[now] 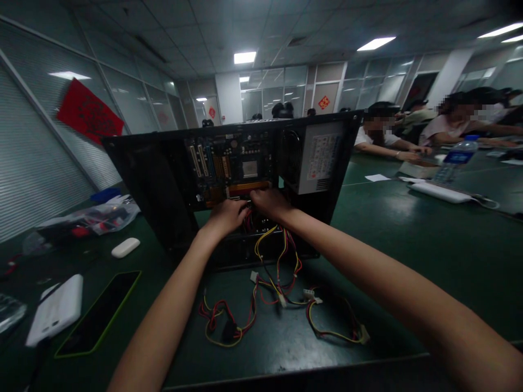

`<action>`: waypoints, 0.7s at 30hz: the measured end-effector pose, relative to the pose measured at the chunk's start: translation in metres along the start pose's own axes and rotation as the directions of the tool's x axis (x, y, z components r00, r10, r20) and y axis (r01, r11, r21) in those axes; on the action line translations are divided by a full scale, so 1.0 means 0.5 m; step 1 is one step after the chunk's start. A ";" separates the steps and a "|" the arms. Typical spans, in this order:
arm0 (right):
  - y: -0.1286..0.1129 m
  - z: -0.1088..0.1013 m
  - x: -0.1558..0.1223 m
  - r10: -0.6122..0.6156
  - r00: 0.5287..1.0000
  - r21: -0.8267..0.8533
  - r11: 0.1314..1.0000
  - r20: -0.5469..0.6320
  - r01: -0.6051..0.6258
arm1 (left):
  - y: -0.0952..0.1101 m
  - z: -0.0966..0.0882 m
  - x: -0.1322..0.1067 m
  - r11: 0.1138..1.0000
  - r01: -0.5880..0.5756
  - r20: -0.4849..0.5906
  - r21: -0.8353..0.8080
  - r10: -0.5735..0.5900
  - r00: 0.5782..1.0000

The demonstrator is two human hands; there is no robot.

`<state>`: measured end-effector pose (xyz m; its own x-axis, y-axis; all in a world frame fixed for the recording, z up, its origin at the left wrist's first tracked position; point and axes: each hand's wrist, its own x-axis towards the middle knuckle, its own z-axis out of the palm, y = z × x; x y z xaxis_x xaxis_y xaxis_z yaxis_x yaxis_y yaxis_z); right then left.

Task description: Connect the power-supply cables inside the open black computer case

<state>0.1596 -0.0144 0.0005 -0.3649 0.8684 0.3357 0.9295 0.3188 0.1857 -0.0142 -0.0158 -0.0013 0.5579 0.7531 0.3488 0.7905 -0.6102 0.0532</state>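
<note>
Forearms (388,275) (bare) reach into a computer case (153,188).

A dark green, glossy surface (400,261) stretches across the view and carries an open black metal computer case (180,190). In front of the case lie thin red, yellow and black cables with plastic connectors (281,298). To the left rest 1 dark flat phone with a lime-green edge (100,313), 1 white rectangular device (57,310), 1 small white rounded case (126,247) and a clear plastic bag (87,220). Farther right are 1 blue-capped clear plastic bottle (457,158), a long white bar (440,193) and a white paper sheet (377,177).
</note>
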 end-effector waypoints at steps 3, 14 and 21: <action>0.002 0.001 0.000 0.019 1.000 0.015 1.000 -0.005 -0.019 | 0.002 -0.002 -0.003 1.000 0.007 0.015 0.010 -0.007 1.000; 0.000 -0.018 -0.038 0.228 0.970 0.123 0.964 0.087 -0.238 | 0.000 -0.009 -0.005 0.999 0.021 0.013 -0.036 -0.020 1.000; 0.007 -0.021 -0.040 0.241 0.959 0.175 0.948 0.149 -0.266 | -0.001 -0.004 0.000 0.997 -0.054 0.038 -0.050 0.056 0.998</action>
<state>0.1695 -0.0346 0.0040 -0.1178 0.9663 0.2291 0.9876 0.1382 -0.0751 -0.0151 -0.0160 0.0007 0.6106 0.7264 0.3153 0.7453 -0.6618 0.0813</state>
